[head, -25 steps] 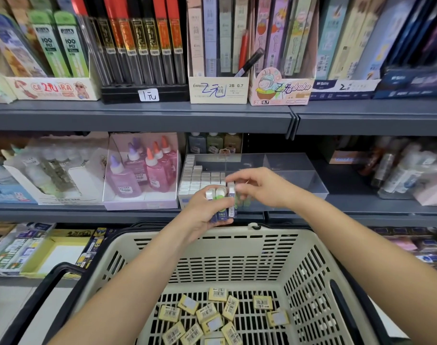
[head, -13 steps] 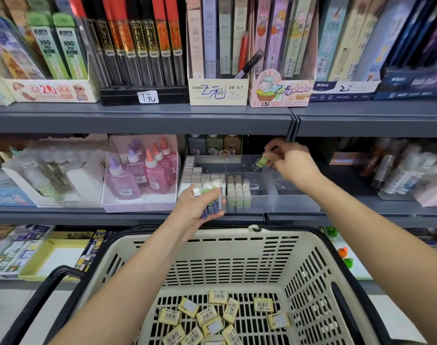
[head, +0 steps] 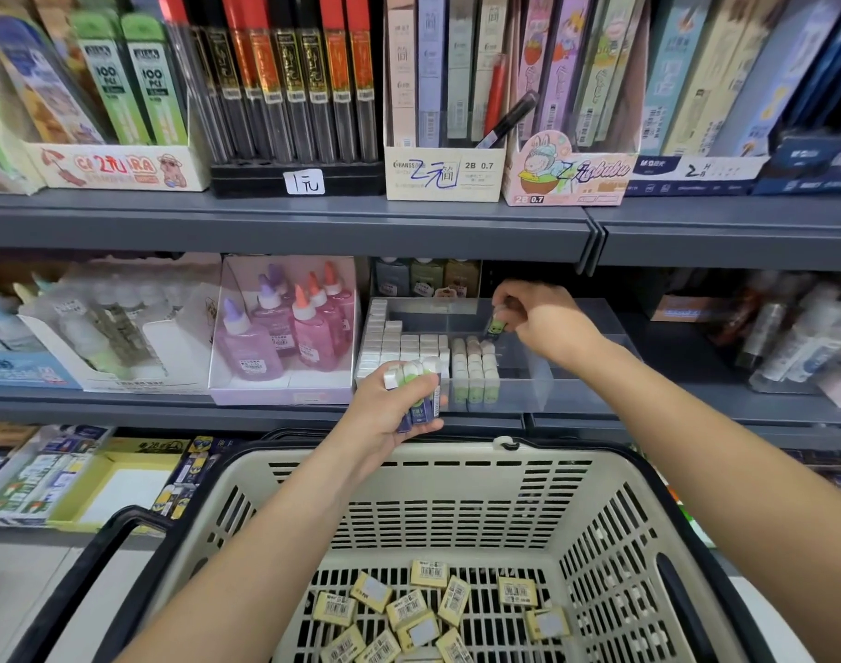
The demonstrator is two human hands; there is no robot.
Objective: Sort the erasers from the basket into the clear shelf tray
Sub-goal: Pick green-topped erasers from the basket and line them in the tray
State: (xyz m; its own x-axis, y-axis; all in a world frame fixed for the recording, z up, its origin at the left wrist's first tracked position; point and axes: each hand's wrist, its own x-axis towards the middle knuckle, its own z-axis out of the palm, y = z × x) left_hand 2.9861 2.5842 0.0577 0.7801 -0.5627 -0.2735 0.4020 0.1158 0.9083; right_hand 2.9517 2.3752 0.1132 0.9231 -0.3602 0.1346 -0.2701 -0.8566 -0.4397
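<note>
Head view: green-sleeved white eraser (head: 495,326) in right hand (head: 540,323) pinch, bunch (head: 416,392) in left hand (head: 393,416) grip.

clear tray (head: 519,392) right half bare and open from above, eraser rows (head: 409,346) packing left part, upper shelf (head: 313,227) overhanging close above, basket rim (head: 457,453) just below front

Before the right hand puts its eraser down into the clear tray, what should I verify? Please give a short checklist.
1. Right hand pinches one green eraser: ok.
2. Eraser is over the clear tray, just behind the green eraser row: ok.
3. Free floor behind that row: ok.
4. Left hand grips the spare erasers: ok.
5. Label side matches the row: cannot tell.
6. Basket emptied: not ok, yellow erasers remain.
</note>
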